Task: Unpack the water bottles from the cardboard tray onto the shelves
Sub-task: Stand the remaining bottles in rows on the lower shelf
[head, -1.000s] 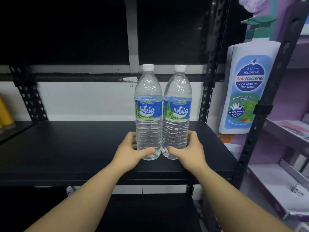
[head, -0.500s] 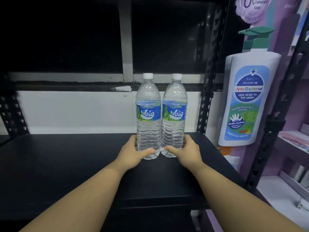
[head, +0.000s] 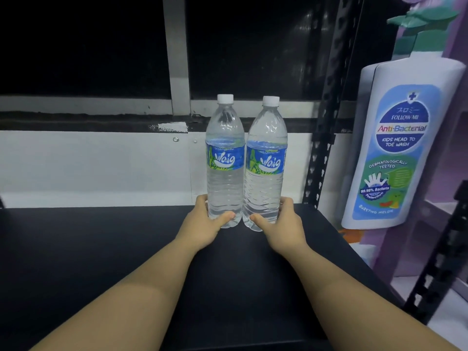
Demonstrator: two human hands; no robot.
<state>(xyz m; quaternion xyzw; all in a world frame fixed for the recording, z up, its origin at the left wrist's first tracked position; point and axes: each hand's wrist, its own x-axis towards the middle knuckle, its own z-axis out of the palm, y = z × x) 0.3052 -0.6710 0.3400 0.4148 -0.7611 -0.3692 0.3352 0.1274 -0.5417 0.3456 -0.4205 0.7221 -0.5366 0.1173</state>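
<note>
Head view, the only one. Two clear plastic water bottles with white caps and blue-green "Waig" labels stand upright side by side on the matte black shelf board [head: 101,249], toward its back right. Left clear bottle [head: 225,158] and right clear bottle [head: 266,163] look to be touching at label height.

Left hand [head: 202,226] grips the base of the left bottle, thumb across the front, fingers [head: 201,201] curled round the far side. Right hand [head: 283,229] mirrors it on the right bottle, fingers [head: 286,202] wrapped behind. Can't tell if the bases are fully seated on the shelf or a hair above. Cardboard tray not in view.

Risks, my read:
- Grip is low, bottles are tall and full, so top-heavy. Letting go before the bases sit flat could tip one, and it would knock the other.
- Pulling the hands out sideways could drag a base along and topple it.
- Right bottle sits near the black perforated upright post [head: 321,148]; a nudge right could bump it.
- Big white pump-bottle display "Anti-Bacterial" [head: 400,148] is beyond the post, well apart, low risk.
</note>
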